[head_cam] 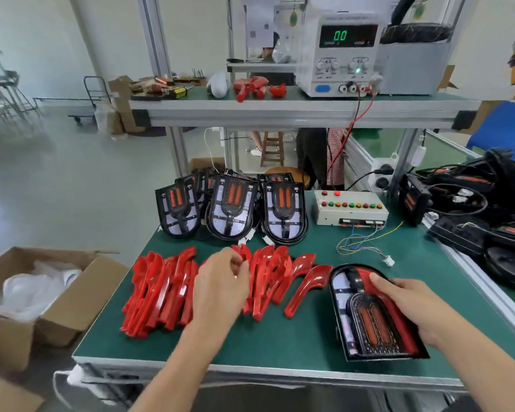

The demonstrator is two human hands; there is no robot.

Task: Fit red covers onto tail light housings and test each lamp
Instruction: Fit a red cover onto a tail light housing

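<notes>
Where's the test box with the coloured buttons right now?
In the head view, the test box sits toward the green table's back right, beside the propped-up tail light housings.

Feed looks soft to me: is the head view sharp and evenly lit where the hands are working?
Head view: even light, no hard shadows; left hand slightly motion-blurred over the red covers; right hand and housing fairly sharp; wide-angle bending at the edges; left background floor smeared.

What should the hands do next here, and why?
Probably lift one red cover from the row and bring it to the housing: the left hand already pinches one, while the right hand steadies the housing, its left side uncovered.
</notes>
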